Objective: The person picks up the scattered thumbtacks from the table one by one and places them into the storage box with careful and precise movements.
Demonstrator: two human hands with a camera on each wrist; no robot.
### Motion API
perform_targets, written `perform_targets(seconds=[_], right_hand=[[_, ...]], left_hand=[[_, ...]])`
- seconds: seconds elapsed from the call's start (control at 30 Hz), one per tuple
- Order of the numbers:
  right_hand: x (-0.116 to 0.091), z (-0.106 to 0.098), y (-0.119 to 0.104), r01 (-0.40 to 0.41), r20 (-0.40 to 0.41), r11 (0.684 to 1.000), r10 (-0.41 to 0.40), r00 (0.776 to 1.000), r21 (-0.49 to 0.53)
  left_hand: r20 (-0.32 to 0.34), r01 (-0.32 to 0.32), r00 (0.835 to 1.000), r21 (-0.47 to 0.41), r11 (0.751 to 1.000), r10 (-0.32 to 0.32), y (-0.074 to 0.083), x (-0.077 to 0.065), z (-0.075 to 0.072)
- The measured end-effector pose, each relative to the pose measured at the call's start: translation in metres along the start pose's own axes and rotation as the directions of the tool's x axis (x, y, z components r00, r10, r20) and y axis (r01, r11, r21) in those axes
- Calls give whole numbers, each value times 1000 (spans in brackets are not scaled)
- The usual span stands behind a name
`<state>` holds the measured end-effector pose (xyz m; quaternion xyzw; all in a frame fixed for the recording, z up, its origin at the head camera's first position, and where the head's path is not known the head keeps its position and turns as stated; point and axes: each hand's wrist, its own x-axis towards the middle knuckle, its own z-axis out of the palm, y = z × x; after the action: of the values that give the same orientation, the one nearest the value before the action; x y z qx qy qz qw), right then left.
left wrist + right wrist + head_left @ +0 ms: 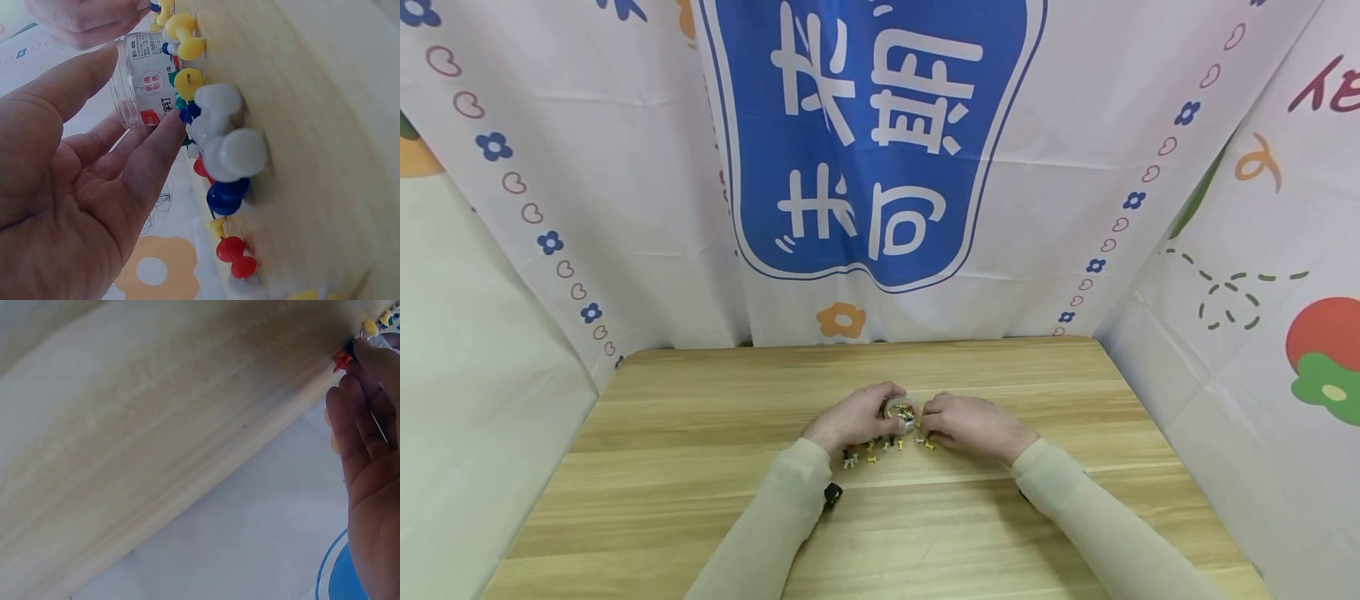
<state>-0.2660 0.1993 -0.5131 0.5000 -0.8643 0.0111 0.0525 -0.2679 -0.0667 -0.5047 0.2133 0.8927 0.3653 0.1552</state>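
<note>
On the wood-grain worktop [700,492], the left hand [859,417] grips a clear pushpin jar [141,81]; the right hand [967,423] pinches red and blue pushpins [342,360].

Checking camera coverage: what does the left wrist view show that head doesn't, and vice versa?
Left wrist only: the printed label on the jar's side.

Head only: both pale sleeves and the blue panel with white characters.

Both: the left hand around the jar, part of the right hand, loose push pins, the tabletop and an orange flower behind it.
</note>
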Motion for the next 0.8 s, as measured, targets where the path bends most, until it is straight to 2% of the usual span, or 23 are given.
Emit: perform_targets(seconds=[0.4, 0.63, 0.8], right_hand=[[0, 6, 1, -4, -38, 1000, 4, 999, -9], [-2, 6, 4, -44, -30, 998, 45, 999, 35], [-2, 6, 5, -8, -34, 1000, 9, 999, 29]], left_hand=[[0, -1, 1000, -8, 1000, 1, 1, 0, 0], [1, 5, 1000, -6, 1000, -5, 0, 1, 0], [0, 2, 1000, 1, 1000, -2, 0, 2, 1]])
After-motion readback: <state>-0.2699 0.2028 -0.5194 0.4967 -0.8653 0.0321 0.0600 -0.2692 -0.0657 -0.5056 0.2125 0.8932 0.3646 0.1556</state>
